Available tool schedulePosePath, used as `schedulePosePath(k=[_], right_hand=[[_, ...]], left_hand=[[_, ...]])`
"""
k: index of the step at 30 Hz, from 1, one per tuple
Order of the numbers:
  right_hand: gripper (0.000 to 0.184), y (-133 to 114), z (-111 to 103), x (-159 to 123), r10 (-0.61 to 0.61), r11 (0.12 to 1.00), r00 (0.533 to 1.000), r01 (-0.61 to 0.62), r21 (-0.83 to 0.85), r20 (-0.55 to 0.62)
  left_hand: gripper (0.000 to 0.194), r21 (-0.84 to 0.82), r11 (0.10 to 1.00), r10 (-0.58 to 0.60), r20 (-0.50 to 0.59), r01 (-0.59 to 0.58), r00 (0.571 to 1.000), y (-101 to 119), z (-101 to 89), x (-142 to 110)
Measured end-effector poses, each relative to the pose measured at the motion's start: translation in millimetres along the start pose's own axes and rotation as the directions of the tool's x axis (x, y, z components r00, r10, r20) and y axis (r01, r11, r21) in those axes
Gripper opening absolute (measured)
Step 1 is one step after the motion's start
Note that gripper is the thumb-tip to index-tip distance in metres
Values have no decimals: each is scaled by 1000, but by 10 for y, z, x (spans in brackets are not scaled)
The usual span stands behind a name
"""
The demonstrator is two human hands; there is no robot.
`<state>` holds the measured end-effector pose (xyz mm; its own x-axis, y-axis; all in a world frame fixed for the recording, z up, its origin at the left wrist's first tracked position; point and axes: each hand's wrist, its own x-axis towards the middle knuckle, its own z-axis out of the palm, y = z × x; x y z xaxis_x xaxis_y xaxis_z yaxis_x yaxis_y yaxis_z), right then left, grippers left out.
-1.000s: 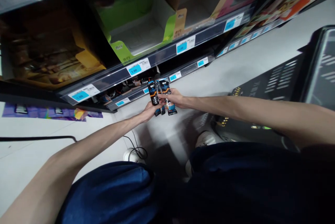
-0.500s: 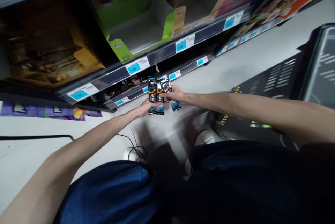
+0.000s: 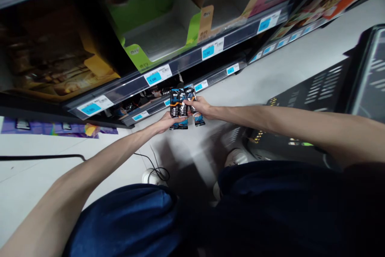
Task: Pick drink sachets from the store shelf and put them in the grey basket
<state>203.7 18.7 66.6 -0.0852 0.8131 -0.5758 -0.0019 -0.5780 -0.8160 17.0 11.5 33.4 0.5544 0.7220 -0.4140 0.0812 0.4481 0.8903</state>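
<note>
Pale floor point(image 3: 138, 138) spreads beneath a dark shelf point(image 3: 183, 62) in the head view, with a green box point(image 3: 141, 58) and blue-and-white price tags point(image 3: 158, 74) along its front. Near the lower rail point(image 3: 216, 80), the left hand point(image 3: 164, 124) grasps two black-and-blue packets point(image 3: 175, 104) side by side, its thumb point(image 3: 179, 120) laid across their lower part. Beside them, the right hand point(image 3: 203, 107) grasps a third packet point(image 3: 198, 118), slightly tilted, and its fingers point(image 3: 189, 103) reach over towards the pair; whether they press on the nearer one is too small to tell. All three are held in the air in front of the rail, printed faces up. Such slick wrappers probably slide over one another easily, so a broad, light thumb pressure on the pair serves better than a hard pinch, which could crease them. Turning the tilted packet parallel and matching the ends would keep the set even. Slack in the right fingers should come only once the left thumb bears on every wrapper; otherwise the outermost could slip down towards the cable point(image 3: 156, 169).
</note>
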Motion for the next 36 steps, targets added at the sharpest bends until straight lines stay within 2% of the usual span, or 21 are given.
schedulePosePath(k=[2,5,11,18,22,24,29,36], right_hand=[[24,-7,-15,30,38,998,999,-38,39,7],[23,3,-40,70,18,997,999,-21,80,37],[39,80,-62,135,15,987,1000,-19,160,25],[45,184,-72,177,-92,994,995,94,60,-42],[38,215,-84,149,-75,994,994,68,80,78],[33,223,-89,135,-92,991,992,82,106,92],[26,221,-85,140,-105,982,993,95,165,54],[31,171,-58,166,-70,973,997,74,219,-25]], left_hand=[[53,9,1000,-16,-60,17,998,-25,-10,6],[53,7,1000,-13,-117,13,993,-54,-26,27],[53,-17,998,51,-118,-54,992,-73,-10,59],[54,-3,999,44,-116,-44,992,-25,58,-1],[55,30,999,23,-146,-18,989,-19,117,-35],[55,32,999,17,-154,-12,988,-33,133,-41],[57,42,999,16,-165,-9,986,-75,106,-17],[54,84,996,4,-169,10,986,-80,71,8]])
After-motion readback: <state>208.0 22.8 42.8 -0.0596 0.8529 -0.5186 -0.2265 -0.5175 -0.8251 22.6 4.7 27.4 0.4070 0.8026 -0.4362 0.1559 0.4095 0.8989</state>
